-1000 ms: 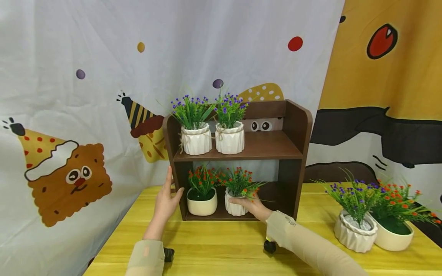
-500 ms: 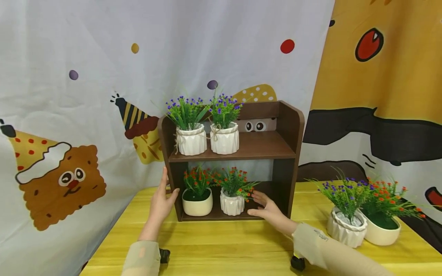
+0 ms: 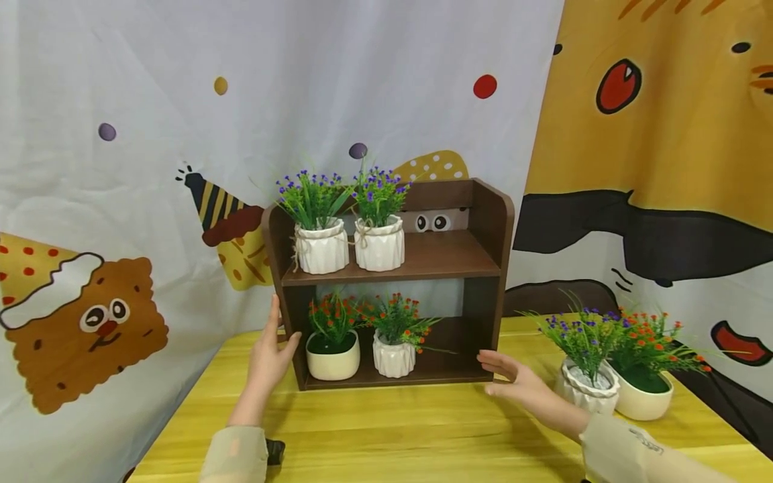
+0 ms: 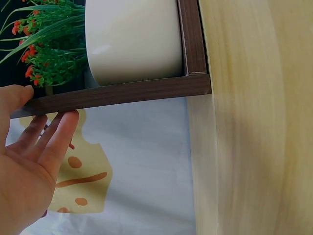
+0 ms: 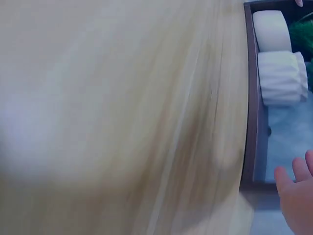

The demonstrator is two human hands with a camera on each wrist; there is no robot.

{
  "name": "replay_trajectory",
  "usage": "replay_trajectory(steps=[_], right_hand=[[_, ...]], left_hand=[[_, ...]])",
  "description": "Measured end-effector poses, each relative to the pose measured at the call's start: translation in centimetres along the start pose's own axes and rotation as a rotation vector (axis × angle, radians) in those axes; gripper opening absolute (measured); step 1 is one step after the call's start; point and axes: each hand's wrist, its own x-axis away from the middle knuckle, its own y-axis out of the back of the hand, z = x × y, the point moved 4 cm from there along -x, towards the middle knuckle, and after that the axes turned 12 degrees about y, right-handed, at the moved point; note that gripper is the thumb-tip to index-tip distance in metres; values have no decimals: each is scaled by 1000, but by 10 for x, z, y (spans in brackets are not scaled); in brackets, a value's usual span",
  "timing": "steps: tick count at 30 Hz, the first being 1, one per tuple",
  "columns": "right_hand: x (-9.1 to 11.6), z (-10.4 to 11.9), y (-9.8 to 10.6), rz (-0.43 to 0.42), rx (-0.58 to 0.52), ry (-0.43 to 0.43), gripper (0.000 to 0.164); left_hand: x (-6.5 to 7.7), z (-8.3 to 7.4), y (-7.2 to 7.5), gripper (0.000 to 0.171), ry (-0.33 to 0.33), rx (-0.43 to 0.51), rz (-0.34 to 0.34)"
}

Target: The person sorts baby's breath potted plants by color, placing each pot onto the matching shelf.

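Against left hand [image 3: 266,360], brown shelf [image 3: 437,256]

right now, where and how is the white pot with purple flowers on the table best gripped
The white pot is probably best held round its upright ribbed sides, below the leaves, coming from the left front: the cream pot crowds its right, and leaves spread above.

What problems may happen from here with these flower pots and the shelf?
The left hand holds the shelf by its side; a pull might shift it and rock the two upper pots, which stand near the front edge. The right forearm appears close to the white pot on the table, so drawing the right hand back might knock it.
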Motion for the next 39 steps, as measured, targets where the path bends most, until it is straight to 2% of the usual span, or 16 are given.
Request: replay_trajectory(steps=[4, 14, 17, 23, 26, 30, 34, 39], right_hand=[[21, 8, 20, 7, 23, -12, 67], [63, 22, 69, -79, 90, -10, 60], [74, 23, 84, -137, 148, -57, 61], [94, 16, 110, -313, 391, -203, 68], [102, 11, 119, -407, 450, -249, 71], [108, 4, 126, -472, 428, -312, 82], [106, -1, 128, -464, 381, -360, 95], [104, -8, 125, -455, 294, -360, 98]], left_hand=[[0, 0, 2, 94, 1, 9, 0], [-2, 2, 6, 93, 14, -6, 4], [-2, 3, 7, 92, 13, -12, 5], [-3, 1, 8, 92, -3, 11, -3], [-3, 1, 7, 93, -11, 12, -11], [-3, 2, 5, 94, -20, 1, -1], [-2, 1, 4, 93, -16, 2, -4], [1, -2, 2, 94, -26, 10, -12]])
